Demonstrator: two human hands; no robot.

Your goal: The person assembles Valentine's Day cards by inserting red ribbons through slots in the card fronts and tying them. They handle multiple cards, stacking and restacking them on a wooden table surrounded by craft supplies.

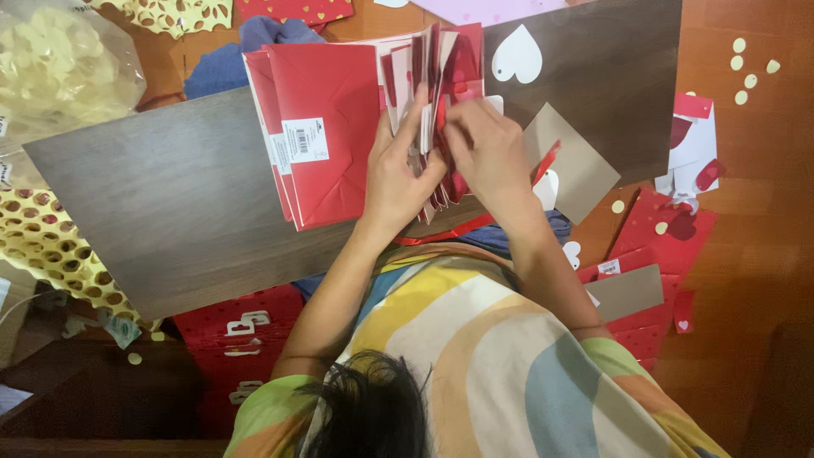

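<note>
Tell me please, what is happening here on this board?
A person in a striped shirt works with both hands on a stack of folded red paper bags lying on a dark wooden board. The left hand and the right hand have their fingers among the upright red and white edges at the stack's right side. A white paper heart and a brown card lie nearby on the board.

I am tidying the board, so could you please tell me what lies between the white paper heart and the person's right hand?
In the head view, only bare dark wood-grain board lies between the white paper heart and the right hand.
</note>
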